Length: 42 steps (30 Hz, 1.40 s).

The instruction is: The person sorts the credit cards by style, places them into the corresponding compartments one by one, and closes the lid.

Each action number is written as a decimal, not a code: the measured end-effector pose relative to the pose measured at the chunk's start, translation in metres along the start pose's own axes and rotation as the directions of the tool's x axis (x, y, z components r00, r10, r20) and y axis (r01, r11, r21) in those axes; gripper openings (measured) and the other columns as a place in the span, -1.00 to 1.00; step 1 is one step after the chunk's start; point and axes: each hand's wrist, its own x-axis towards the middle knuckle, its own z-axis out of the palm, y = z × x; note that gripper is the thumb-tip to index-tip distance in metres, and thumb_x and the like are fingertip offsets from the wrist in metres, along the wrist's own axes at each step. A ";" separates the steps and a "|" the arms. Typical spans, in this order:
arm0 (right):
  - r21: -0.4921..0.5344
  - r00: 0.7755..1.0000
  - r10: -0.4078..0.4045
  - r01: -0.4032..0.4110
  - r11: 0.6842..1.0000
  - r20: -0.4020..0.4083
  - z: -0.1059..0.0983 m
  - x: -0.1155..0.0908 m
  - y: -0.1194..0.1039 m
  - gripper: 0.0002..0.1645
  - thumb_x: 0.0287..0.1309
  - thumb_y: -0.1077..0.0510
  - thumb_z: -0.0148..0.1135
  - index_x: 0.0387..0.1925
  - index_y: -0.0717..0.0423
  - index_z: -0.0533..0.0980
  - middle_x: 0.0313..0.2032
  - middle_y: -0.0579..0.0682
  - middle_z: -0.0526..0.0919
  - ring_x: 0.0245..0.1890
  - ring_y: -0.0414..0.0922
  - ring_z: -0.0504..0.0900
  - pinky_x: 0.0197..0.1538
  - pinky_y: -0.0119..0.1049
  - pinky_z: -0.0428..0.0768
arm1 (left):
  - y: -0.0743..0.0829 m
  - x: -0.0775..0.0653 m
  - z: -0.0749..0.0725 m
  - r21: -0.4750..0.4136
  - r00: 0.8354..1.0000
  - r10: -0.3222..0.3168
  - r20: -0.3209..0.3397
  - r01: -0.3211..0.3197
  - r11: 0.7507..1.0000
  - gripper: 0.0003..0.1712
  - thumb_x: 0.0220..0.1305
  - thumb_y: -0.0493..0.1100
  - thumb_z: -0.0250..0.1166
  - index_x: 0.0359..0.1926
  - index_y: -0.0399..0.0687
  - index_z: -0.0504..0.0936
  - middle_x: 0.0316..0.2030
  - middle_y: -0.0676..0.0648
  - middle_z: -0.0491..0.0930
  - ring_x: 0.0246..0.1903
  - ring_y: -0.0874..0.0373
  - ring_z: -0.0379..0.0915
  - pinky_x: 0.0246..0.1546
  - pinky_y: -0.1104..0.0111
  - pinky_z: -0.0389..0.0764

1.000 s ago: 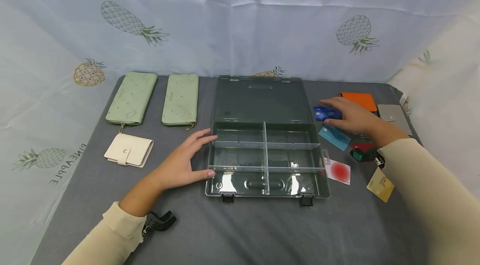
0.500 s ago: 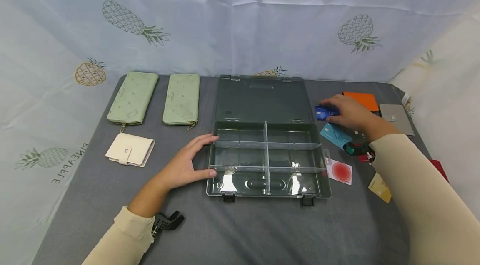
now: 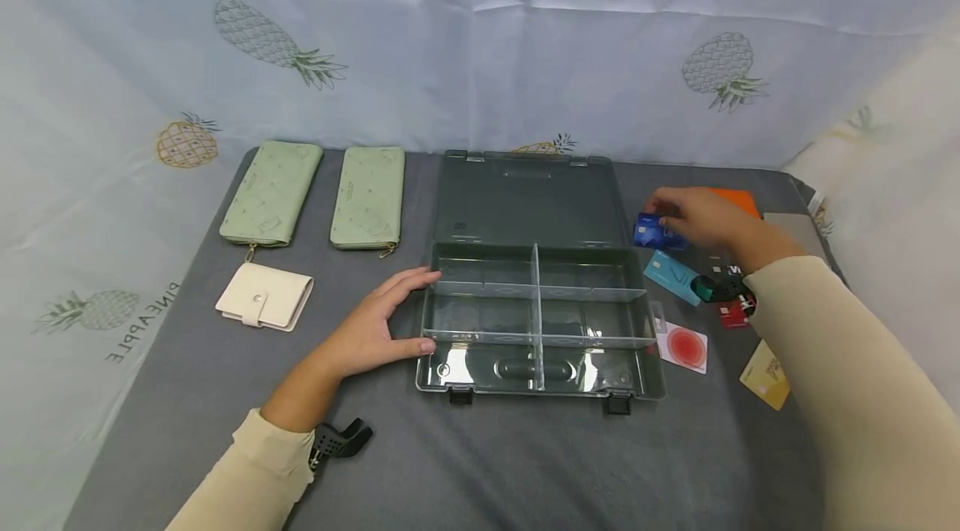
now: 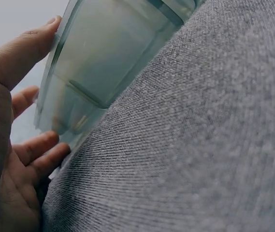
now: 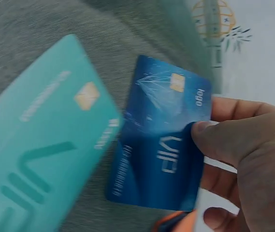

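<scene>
Between thumb and fingers, my right hand (image 3: 697, 214) pinches a dark blue VIP card (image 5: 159, 135) by its edge; the thumb lies over the printed face. Partly in front of it in the right wrist view is a teal card (image 5: 45, 140), which lies on the cloth beside the blue one in the head view. My left hand (image 3: 372, 327) rests against the left side of a clear grey divided box (image 3: 537, 293), thumb and fingertips spread along its rim. The box's lid is laid back behind it, and thin clear dividers split the inside into several compartments.
Right of the box lie a white card with a red circle (image 3: 686, 348), a gold card (image 3: 763, 377), a red card (image 3: 733, 315), an orange holder (image 3: 738, 199) and a grey holder (image 3: 795, 229). At left are two green wallets (image 3: 272, 193) and a cream wallet (image 3: 264, 295).
My right hand has closed its thumb and fingers onto the blue card's edge, and the card has tilted slightly. My left hand stays at the box's side.
</scene>
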 end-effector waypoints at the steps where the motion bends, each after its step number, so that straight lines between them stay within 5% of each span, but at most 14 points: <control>1: -0.003 1.000 0.002 -0.002 1.000 0.003 -0.003 0.000 -0.001 -0.79 0.48 0.36 0.22 0.08 0.21 0.56 0.01 0.28 0.73 0.04 0.29 0.67 0.13 0.34 0.58 | 0.000 0.000 0.001 -0.001 1.000 -0.001 -0.001 0.001 1.000 0.05 0.11 0.01 0.66 0.59 0.23 0.37 0.58 -0.05 0.27 0.55 -0.06 0.17 0.45 -0.23 0.22; 7: -0.030 1.000 0.021 -0.021 0.999 0.009 -0.027 0.003 -0.016 -0.77 0.54 0.32 0.16 0.13 0.20 0.55 0.13 0.36 0.69 0.17 0.38 0.63 0.18 0.38 0.54 | -0.001 -0.001 0.001 -0.001 1.000 -0.006 -0.020 0.006 1.000 0.06 0.10 0.01 0.67 0.59 0.25 0.38 0.58 -0.04 0.27 0.55 -0.07 0.16 0.45 -0.25 0.20; 17: -0.009 0.998 -0.058 0.058 0.998 -0.009 -0.052 0.015 -0.073 -0.76 0.59 0.24 0.16 0.15 0.14 0.61 0.02 0.15 0.75 -0.02 0.12 0.69 0.05 0.23 0.62 | 0.001 -0.002 0.001 0.005 0.999 0.004 -0.033 -0.004 1.000 0.06 0.09 0.04 0.66 0.59 0.21 0.39 0.57 -0.06 0.29 0.54 -0.08 0.19 0.43 -0.26 0.22; 27: 0.114 0.988 -0.152 0.150 0.982 0.015 -0.034 0.040 -0.119 -0.79 0.59 0.24 0.16 0.10 0.06 0.63 -0.14 -0.04 0.76 -0.20 -0.04 0.65 -0.12 -0.01 0.57 | -0.001 0.000 0.002 0.028 0.999 0.011 -0.033 -0.010 1.000 0.05 0.09 0.03 0.65 0.59 0.21 0.39 0.57 -0.06 0.30 0.54 -0.09 0.20 0.43 -0.26 0.23; 35: 0.240 0.974 -0.222 0.207 0.948 0.036 -0.007 0.061 -0.157 -0.80 0.57 0.25 0.21 0.10 0.07 0.64 -0.03 -0.01 0.77 0.03 -0.01 0.70 0.12 0.09 0.62 | -0.003 -0.001 0.003 0.034 0.999 0.015 -0.028 -0.014 0.999 0.04 0.11 0.10 0.64 0.59 0.25 0.39 0.57 -0.09 0.30 0.54 -0.10 0.20 0.43 -0.28 0.23; 42: 0.306 0.955 -0.295 0.269 0.913 0.042 0.017 0.072 -0.188 -0.79 0.57 0.26 0.20 0.10 0.07 0.65 -0.08 -0.05 0.77 -0.10 -0.08 0.68 0.02 -0.02 0.61 | -0.002 -0.001 0.003 0.040 1.000 0.004 -0.026 -0.003 0.999 0.03 0.11 0.08 0.64 0.59 0.25 0.39 0.57 -0.08 0.30 0.54 -0.11 0.20 0.43 -0.29 0.23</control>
